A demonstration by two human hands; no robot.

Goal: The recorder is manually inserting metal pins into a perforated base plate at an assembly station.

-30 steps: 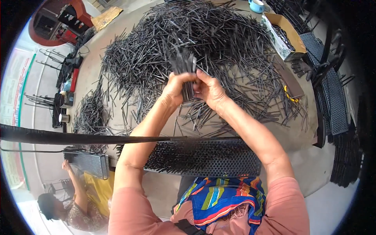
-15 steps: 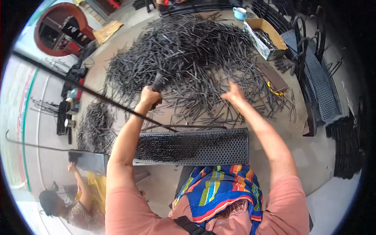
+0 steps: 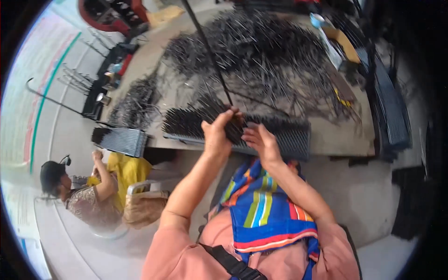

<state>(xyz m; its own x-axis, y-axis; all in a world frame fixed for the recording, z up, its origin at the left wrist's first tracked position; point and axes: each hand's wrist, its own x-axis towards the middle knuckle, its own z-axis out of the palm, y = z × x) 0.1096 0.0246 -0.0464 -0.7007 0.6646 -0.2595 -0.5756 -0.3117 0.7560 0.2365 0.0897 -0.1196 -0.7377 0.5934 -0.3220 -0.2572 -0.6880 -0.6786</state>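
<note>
My left hand (image 3: 218, 133) is closed round a bundle of thin black strips (image 3: 209, 107), held over the perforated panel. Fingers slightly bent and apart, my right hand (image 3: 262, 144) is close by the lower end of that bundle; whether its fingertips touch the strips is blurred. Beneath both hands lies the long dark perforated panel (image 3: 296, 140) at the table's near edge. Upright black strips (image 3: 179, 123) stand densely over its left part and along its far side. My hands and the bundle hide the panel's middle.
A large heap of loose black strips (image 3: 247, 42) covers the far table, with a smaller heap (image 3: 135, 100) leftward. An upright dark rod (image 3: 207, 46) rises behind the panel. At right are an open box (image 3: 338, 46) and yellow-handled pliers (image 3: 343, 98). A co-worker (image 3: 93, 196) sits left.
Both hands have come back from the heap to above the panel, closer together. The left still holds its bundle. The view has shifted, and more of the co-worker shows.
</note>
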